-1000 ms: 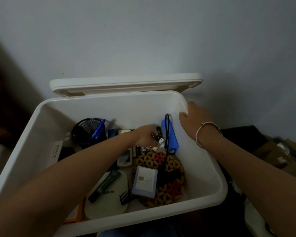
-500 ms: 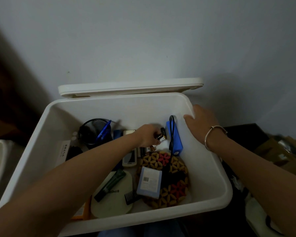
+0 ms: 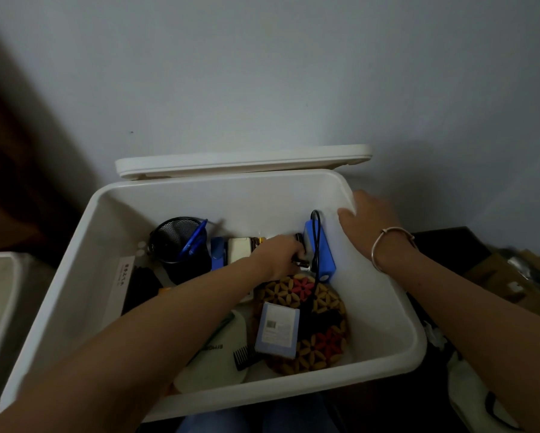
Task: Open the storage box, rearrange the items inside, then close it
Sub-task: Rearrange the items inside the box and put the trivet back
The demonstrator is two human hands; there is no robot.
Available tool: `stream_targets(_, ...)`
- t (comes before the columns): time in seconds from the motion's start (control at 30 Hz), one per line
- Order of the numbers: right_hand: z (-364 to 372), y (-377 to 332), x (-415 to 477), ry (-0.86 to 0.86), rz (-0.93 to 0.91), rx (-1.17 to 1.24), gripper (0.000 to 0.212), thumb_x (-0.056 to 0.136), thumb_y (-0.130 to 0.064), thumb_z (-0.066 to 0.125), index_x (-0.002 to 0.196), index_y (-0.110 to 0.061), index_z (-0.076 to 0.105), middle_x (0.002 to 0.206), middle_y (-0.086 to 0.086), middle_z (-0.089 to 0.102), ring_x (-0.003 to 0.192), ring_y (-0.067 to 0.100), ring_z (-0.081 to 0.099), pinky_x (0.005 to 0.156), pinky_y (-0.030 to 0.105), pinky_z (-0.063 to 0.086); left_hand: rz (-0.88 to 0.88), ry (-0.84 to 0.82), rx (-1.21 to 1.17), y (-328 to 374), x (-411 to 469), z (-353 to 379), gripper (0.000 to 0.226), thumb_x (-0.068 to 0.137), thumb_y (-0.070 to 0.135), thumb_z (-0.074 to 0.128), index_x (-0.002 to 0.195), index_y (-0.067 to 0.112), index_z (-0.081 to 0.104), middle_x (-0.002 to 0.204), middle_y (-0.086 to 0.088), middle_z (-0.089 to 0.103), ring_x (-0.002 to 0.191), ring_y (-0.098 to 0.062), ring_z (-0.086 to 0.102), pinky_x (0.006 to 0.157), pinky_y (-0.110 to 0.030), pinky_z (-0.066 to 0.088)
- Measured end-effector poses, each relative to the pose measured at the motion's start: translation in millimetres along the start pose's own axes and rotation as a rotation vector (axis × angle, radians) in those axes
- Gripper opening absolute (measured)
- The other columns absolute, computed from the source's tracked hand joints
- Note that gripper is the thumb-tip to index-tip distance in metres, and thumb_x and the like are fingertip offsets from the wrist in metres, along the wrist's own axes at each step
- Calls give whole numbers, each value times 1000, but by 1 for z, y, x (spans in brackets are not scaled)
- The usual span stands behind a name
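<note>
The left hand [image 3: 281, 254] has slid a touch closer to the blue power bank, and its forearm now hides the pale handset that showed a moment ago. The right hand [image 3: 368, 220] has kept its place on the rim.

The white plastic storage box [image 3: 75, 245] sits close against the grey wall [image 3: 262, 73], a deep tub with rounded corners. Its flat white lid [image 3: 243, 160] stands open along the far edge, propped between box and wall. The right hand holds the rim near the far right corner, thumb down the inside wall and palm over the top. A thin metal bangle [image 3: 387, 242] circles that wrist.

Inside, a round woven mat of tan and red flower shapes [image 3: 318, 323] fills the near right part of the floor. A cream oval pad [image 3: 215, 364] lies just beside it toward the near edge. A black mesh pen cup [image 3: 178, 242] stands by the far left corner with a blue pen [image 3: 195, 239] leaning in it. The blue rectangular power bank [image 3: 323, 254] leans along the right wall with a black cable [image 3: 316, 245] looped over it. A pale blue-grey carton with a barcode [image 3: 278, 329] rests on the mat, and a black comb [image 3: 245, 357] lies at its near left corner.

The left hand's fingers are curled round a small dark piece [image 3: 303, 262] right against the power bank. What the piece is I cannot make out.
</note>
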State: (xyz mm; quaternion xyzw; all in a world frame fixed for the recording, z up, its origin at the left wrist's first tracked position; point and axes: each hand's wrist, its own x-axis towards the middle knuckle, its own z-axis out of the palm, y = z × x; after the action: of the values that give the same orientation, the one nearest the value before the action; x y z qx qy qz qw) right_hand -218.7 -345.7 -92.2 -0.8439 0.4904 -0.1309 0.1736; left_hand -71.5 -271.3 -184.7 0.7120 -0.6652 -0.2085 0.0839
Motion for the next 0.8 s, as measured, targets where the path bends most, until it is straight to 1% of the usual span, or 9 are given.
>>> stream_targets(0.17, 0, 1, 1, -8, 0, 11, 22, 95, -23, 43, 105, -4, 50, 89, 6, 49, 77, 19, 47, 66, 27, 35, -5, -35, -49, -10, -4, -2, 33, 85, 21, 70, 115, 10, 63, 119, -8, 64, 111, -24, 58, 93, -30, 44)
stream_targets(0.27, 0, 1, 1, -2, -2, 16, 23, 95, -22, 44, 107, -4, 51, 91, 6, 49, 79, 19, 47, 67, 27, 35, -2, -38, -34, -15, -7, -4, 35, 86, 19, 69, 118, 10, 61, 121, -8, 63, 111, -25, 57, 92, -30, 43)
stream_targets(0.33, 0, 0, 0, -5, -3, -1, 24, 95, -23, 44, 107, -4, 50, 91, 6, 49, 79, 19, 47, 68, 27, 35, 5, -25, -13, -16, -9, -1, 32, 87, 18, 67, 117, 9, 61, 120, -10, 61, 109, -26, 57, 91, -30, 43)
stream_targets(0.43, 0, 0, 0, -12, -1, -15, 25, 95, -25, 43, 108, -5, 50, 91, 6, 49, 79, 20, 48, 68, 28, 36, -2, 48, 42, -16, -12, 4, 32, 87, 19, 66, 117, 9, 61, 124, -10, 53, 113, -26, 51, 92, -33, 44)
stream_targets(0.5, 0, 1, 0, -7, 3, -11, 24, 95, -24, 43, 106, -5, 50, 90, 6, 48, 79, 20, 47, 68, 28, 35, -16, 83, 144, -17, -12, 6, 36, 86, 24, 66, 118, 9, 60, 129, -11, 45, 118, -27, 45, 95, -36, 43)
stream_targets(0.53, 0, 1, 0, -5, 4, -11, 23, 95, -24, 43, 105, -5, 50, 90, 6, 48, 78, 20, 47, 67, 28, 35, -34, 86, 180, -18, -12, 6, 38, 86, 27, 66, 118, 9, 59, 132, -13, 42, 119, -29, 43, 96, -37, 42)
stream_targets(0.6, 0, 1, 0, -5, 3, -18, 21, 94, -25, 43, 103, -6, 49, 89, 5, 48, 78, 20, 47, 67, 29, 35, -78, 66, 181, -20, -12, 5, 38, 87, 29, 65, 117, 7, 57, 134, -16, 39, 120, -30, 42, 97, -38, 42)
stream_targets(0.73, 0, 0, 0, 3, -5, -31, 15, 94, -24, 43, 96, -10, 45, 87, 5, 47, 76, 19, 46, 66, 28, 35, -109, 42, 150, -18, -10, 2, 38, 88, 30, 64, 117, 7, 57, 131, -16, 41, 117, -31, 45, 94, -38, 44)
stream_targets(0.8, 0, 0, 0, 4, -11, -34, 15, 94, -24, 43, 96, -9, 46, 87, 5, 46, 75, 19, 46, 65, 28, 34, -126, 38, 149, -16, -8, -1, 38, 87, 30, 65, 115, 6, 59, 128, -15, 44, 115, -31, 48, 92, -39, 46)
